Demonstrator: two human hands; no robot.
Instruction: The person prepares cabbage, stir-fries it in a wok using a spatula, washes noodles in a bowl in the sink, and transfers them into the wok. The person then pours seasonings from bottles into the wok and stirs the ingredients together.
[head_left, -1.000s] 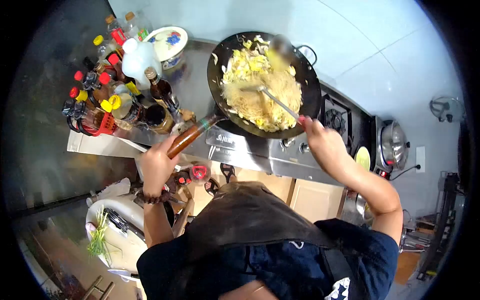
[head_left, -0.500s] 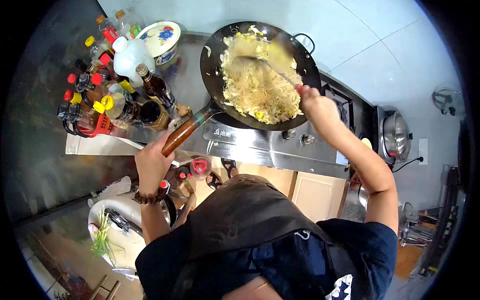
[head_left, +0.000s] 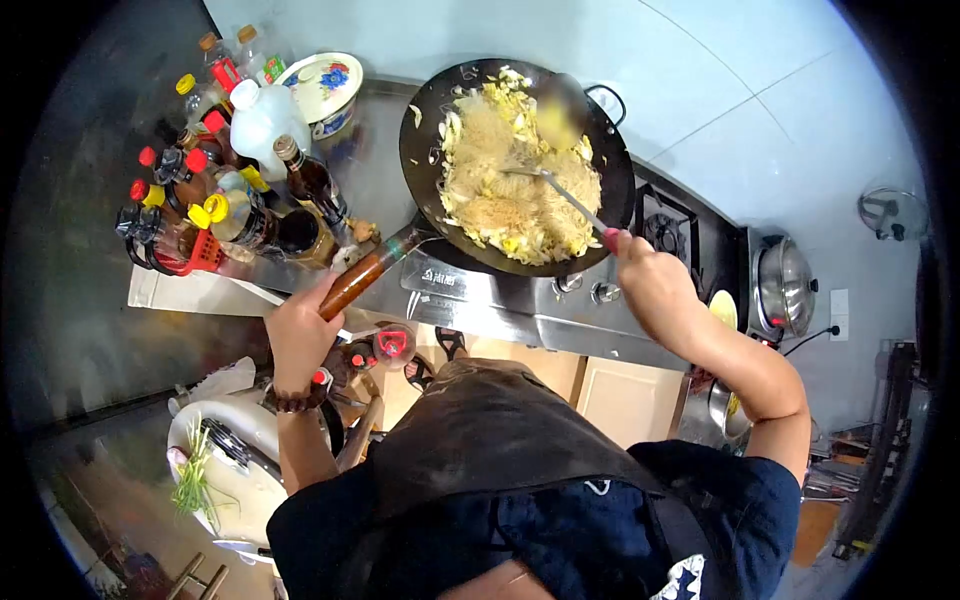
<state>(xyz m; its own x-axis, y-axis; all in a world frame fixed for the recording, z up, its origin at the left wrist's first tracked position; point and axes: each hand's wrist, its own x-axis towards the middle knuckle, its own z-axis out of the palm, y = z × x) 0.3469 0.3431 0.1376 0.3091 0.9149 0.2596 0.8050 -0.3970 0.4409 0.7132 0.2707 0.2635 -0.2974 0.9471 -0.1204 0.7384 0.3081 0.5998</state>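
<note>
A black wok sits over the stove, filled with thin pale noodles mixed with yellow egg and white shreds. My left hand is wrapped around the wok's brown wooden handle. In my closed right hand is a metal cooking spatula with a pinkish-red grip end. Its shaft reaches into the wok, and the head is partly buried in the noodles. A blurred patch covers the food near the wok's far right edge.
Sauce bottles, a white jug and a lidded floral pot crowd the counter's left side. Another burner and a lidded steel pot stand at right. Green onions lie on a board at lower left.
My right hand has drawn back toward me and slightly right with the spatula. The noodles look more spread out. My left hand stays on the handle; the whole view has shifted slightly.
</note>
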